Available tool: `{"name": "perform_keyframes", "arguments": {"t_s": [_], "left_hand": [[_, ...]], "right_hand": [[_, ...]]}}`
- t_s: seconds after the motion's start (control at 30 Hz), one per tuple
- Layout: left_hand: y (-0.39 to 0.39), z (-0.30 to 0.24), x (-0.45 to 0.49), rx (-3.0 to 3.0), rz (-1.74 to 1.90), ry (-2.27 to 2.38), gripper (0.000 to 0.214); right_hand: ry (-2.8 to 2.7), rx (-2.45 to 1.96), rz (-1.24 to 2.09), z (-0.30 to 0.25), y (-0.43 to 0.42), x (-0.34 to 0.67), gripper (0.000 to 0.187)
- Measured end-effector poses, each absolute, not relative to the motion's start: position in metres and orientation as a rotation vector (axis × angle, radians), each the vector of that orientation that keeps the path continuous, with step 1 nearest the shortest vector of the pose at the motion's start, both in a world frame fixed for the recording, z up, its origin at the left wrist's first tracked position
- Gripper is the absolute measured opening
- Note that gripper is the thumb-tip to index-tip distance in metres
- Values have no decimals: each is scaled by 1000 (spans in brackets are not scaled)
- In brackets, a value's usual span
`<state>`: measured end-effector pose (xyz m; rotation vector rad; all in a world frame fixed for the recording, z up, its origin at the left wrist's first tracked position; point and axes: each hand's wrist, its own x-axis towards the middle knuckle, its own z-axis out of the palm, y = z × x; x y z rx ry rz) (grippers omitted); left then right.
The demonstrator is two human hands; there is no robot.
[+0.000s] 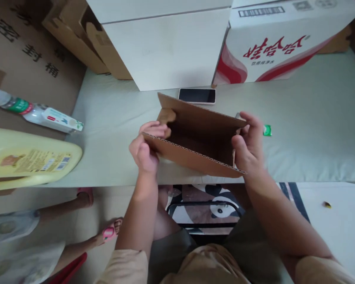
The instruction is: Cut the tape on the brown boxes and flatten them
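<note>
A small brown cardboard box (192, 156) with its top open is held up over the near edge of the pale green surface (313, 118). My left hand (148, 146) grips its left end, thumb on the near panel and fingers reaching over the rim by a side flap (166, 116). At the right end, my right hand (250, 142) is closed on the box edge, with thumb and fingers around the short side. The inside of the box is dark, and its bottom cannot be made out. Just behind it lies a phone (197, 95) with a dark screen.
White cartons (177, 51) and a red-and-white carton (272, 51) stand at the back. To the left are a clear bottle (35, 112) and a yellow jug (32, 157). A green wrapper (267, 130) lies to the right. Another person's legs (77, 248) show at lower left.
</note>
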<state>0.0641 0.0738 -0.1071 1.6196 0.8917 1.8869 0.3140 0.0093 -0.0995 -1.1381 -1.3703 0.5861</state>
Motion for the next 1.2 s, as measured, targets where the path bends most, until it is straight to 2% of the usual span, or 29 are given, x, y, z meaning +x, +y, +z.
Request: {"name": "perform_keyframes", "arguments": {"t_s": [0.1,0.23,0.37,0.63,0.83,1.0,1.1,1.2], "left_hand": [[71,-108,65,1628,1832,947,50],[72,-108,65,1560,1844,995,56],[76,-110,63,1529,1866,998,63],[77,-111,62,1514,1854,912,61],[73,-112,62,1528,1792,969,54],[78,-117,63,1491,1825,1073,37],[80,-113,59,1549,1749,1170,51],[82,-108,52,1631,1536,1210,38]], "right_hand": [[-1329,-1119,710,-103,11,311,65],[-1237,-1055,861,-105,11,310,48],[-1170,-1012,988,-110,8,312,42],[-1182,-1091,934,-119,14,308,35],[-1190,-1036,768,-116,13,308,9],[-1274,-898,822,-118,12,315,39],[-1240,-910,818,-117,12,313,39],[-1236,-953,766,-119,13,311,39]]}}
